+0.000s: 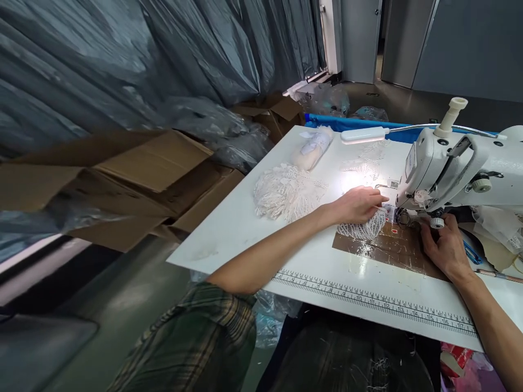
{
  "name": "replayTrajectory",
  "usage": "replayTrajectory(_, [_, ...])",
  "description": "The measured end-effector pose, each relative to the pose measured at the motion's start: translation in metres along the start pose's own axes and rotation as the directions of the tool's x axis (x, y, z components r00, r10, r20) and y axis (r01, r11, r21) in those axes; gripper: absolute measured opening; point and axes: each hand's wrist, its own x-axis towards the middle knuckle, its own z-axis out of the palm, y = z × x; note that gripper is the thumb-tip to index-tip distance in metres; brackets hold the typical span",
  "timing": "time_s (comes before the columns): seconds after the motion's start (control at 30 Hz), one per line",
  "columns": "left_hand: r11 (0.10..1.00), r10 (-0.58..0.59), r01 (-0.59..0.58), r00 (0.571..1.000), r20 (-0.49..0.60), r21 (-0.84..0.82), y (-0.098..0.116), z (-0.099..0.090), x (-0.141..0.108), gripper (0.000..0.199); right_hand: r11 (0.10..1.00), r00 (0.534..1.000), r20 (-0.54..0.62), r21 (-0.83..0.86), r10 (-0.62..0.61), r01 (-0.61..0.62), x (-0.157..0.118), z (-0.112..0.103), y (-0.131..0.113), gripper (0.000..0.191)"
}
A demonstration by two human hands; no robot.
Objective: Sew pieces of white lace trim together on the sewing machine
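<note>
My left hand (359, 204) is closed on the upper edge of a piece of white lace (365, 227), left of the needle area of a white sewing machine (498, 169). The lace hangs over a brown plate set in the white table. My right hand (444, 245) lies right of the needle area, under the machine head; its fingertips are partly hidden behind a knob, and whether it holds anything cannot be seen. A heap of white lace (281, 193) sits left of my left hand, with a wrapped cream bundle (314, 148) behind it.
A white lamp (363, 135) shines on the table (245, 239), whose front edge carries a printed ruler (368, 298). Blue snips (472, 253) and a thin stick lie at the right. Open cardboard boxes (155, 158) and clear plastic stand beyond the left edge.
</note>
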Motion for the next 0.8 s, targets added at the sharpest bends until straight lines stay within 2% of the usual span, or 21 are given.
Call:
replayTrajectory(0.1, [0.980, -0.057, 0.043, 0.996, -0.067, -0.196, -0.001, 0.006, -0.002, 0.036, 1.000, 1.000, 0.008, 0.002, 0.007, -0.007, 0.000, -0.001, -0.001, 0.027])
replayTrajectory(0.3, [0.942, -0.139, 0.105, 0.987, -0.086, -0.320, -0.001, 0.016, 0.003, 0.014, 0.998, 0.997, 0.054, 0.008, 0.058, -0.058, 0.001, -0.004, -0.005, 0.031])
replayTrajectory(0.5, [0.850, -0.198, 0.168, 0.980, -0.006, -0.499, 0.005, 0.012, 0.006, 0.022, 0.998, 0.997, 0.071, 0.045, 0.043, -0.046, 0.001, -0.006, -0.009, 0.031])
replayTrajectory(0.8, [0.810, -0.207, 0.180, 0.978, 0.016, -0.557, 0.010, 0.014, 0.006, 0.029, 0.994, 0.994, 0.085, 0.073, 0.072, -0.078, 0.002, -0.007, -0.010, 0.031])
